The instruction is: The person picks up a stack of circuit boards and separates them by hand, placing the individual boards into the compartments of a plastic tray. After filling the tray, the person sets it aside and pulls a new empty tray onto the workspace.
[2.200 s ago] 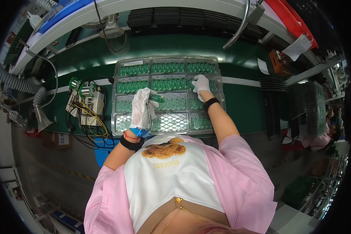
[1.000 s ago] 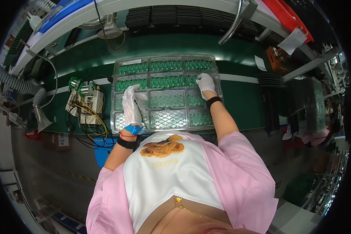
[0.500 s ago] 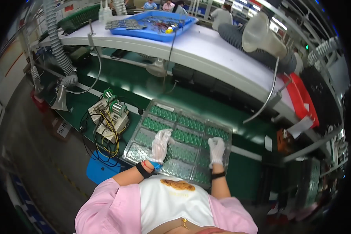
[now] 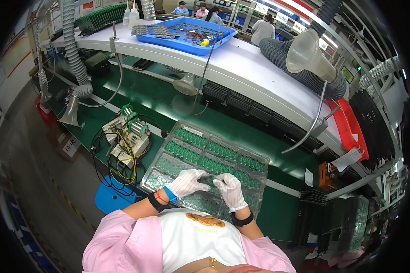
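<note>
A clear plastic tray [image 4: 255,162] with rows of small green circuit boards lies on the green bench in front of me. Both my hands wear white gloves and meet over the tray's near middle. My left hand [image 4: 187,183] and my right hand [image 4: 230,190] pinch one small green circuit board [image 4: 208,179] between their fingertips, just above the tray. Black bands sit on both wrists, with a blue cuff on the left one.
A wired test fixture [image 4: 125,136] with yellow and black cables stands left of the tray. A blue bin [image 4: 108,196] sits below it. A white shelf carries a blue tray [image 4: 189,32] of parts. Grey extraction hoses [image 4: 305,59] hang overhead. Other people stand far back.
My view has tilted up, showing the shelf and hoses. My hands moved from apart on the tray to together at its near middle, now holding one small board.
</note>
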Tool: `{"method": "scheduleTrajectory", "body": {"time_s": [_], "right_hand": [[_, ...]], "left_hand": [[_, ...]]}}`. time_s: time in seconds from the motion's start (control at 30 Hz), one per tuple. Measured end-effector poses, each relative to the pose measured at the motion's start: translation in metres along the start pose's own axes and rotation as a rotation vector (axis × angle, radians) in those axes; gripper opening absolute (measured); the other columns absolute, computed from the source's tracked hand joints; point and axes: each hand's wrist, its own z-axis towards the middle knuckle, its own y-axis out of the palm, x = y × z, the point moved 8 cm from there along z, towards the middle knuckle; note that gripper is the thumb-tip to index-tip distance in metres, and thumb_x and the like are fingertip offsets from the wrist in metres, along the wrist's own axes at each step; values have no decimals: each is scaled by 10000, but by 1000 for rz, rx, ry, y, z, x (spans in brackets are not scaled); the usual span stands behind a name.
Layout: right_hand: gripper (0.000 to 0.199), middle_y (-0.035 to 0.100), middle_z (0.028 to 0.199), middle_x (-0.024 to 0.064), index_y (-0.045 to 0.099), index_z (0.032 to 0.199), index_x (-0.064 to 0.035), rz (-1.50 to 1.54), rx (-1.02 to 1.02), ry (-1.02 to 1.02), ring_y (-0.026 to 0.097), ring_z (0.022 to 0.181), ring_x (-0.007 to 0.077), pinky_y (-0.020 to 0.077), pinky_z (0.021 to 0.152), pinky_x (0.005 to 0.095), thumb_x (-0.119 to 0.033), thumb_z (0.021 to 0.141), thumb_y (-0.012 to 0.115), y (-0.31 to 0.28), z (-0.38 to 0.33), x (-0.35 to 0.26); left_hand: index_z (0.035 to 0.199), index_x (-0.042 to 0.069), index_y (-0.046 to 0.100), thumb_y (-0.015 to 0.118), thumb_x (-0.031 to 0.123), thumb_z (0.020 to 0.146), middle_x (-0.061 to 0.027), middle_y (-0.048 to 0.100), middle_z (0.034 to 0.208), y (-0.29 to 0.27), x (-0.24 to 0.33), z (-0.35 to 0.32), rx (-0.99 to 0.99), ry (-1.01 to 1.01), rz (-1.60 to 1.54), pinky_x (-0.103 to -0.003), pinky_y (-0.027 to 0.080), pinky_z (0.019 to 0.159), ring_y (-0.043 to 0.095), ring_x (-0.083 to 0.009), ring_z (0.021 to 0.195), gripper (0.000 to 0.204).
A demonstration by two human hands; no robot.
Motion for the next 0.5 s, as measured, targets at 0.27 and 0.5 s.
{"method": "scheduleTrajectory", "body": {"time_s": [0.27, 0.5], "right_hand": [[151, 585, 764, 110, 580, 825, -32, -49, -145, -24, 587, 710, 292, 468, 628, 380, -147, 791, 672, 2, -19, -11], [82, 550, 731, 118, 569, 777, -36, 128, -203, -107, 561, 676, 318, 457, 600, 382, -72, 776, 643, -7, -28, -12]], "left_hand": [[1031, -18, 575, 678, 283, 776, -177, 602, 913, 28, 0, -17, 14, 237, -17, -414, 456, 751, 577, -363, 853, 407], [837, 32, 591, 669, 235, 779, -134, 574, 828, 21, 41, -20, -1, 313, 21, -392, 451, 699, 569, -311, 765, 225]]}}
